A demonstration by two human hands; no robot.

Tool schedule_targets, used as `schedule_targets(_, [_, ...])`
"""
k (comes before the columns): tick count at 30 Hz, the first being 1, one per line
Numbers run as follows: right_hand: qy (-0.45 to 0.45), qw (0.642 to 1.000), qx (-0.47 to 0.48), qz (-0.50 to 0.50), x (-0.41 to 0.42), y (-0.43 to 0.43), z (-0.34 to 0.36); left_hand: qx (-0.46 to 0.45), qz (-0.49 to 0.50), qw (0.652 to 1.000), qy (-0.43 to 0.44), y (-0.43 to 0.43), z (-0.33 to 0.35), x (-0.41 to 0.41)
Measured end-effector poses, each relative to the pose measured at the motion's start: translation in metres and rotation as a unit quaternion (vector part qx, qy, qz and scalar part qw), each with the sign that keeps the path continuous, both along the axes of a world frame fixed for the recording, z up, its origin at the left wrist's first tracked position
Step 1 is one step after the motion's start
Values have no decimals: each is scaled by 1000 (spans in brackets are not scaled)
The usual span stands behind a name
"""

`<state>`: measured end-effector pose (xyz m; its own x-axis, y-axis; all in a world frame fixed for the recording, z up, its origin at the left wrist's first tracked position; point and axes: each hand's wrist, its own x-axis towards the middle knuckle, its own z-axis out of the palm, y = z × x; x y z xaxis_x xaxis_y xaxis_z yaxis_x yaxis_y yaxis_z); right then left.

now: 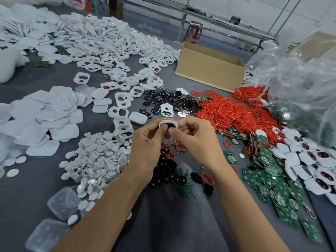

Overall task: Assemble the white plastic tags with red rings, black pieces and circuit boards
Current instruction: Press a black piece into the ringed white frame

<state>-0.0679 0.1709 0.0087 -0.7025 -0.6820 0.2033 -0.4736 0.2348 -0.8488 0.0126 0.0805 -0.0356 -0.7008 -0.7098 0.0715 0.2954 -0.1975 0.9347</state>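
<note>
Grey surface [51, 77] heaped with white shells [54, 113], red rings [227, 110], circuit boards [263, 177]; left hand [145, 142] and right hand [196, 140] pinch one white tag [168, 122] in curled fingers, long axis pointing up-frame.

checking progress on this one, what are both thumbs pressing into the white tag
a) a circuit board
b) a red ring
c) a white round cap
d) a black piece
d: the left hand and right hand hold the tag between them, and both thumbs sit on a black piece in its upper opening.
</note>
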Motion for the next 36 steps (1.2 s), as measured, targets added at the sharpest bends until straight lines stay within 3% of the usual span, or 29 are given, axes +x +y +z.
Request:
schedule_targets(6, [61, 996, -19, -55, 4, -4, -6, -87, 39, 995, -35, 2, -1, 1])
schedule_targets(12, [-26, 995, -54, -74, 2, -4, -10, -138, 88, 985, -56, 3, -2, 1])
schedule_targets(18, [-40, 992, -71, -91, 5, -7, -13, -147, 107, 983, -39, 3, -1, 3])
schedule_targets(23, [14, 984, -122, -128, 13, -14, -19, -179, 138, 974, -31, 8, -1, 2])
schedule_targets(27, [15, 983, -148, -110, 17, -14, -20, -164, 96, 982, -4, 11, 2, 4])
schedule_targets(29, [-30, 985, -159, -65, 16, -13, -16, -131, 73, 989, 16, 11, 5, 4])
schedule_targets(32, [-202, 956, -214, 1, 14, -11, -12, -106, 62, 992, 40, 7, 6, 5])
schedule_targets(36, [-224, 952, -209, -1, 10, -9, -14, -153, 81, 985, 15, 4, 5, 5])
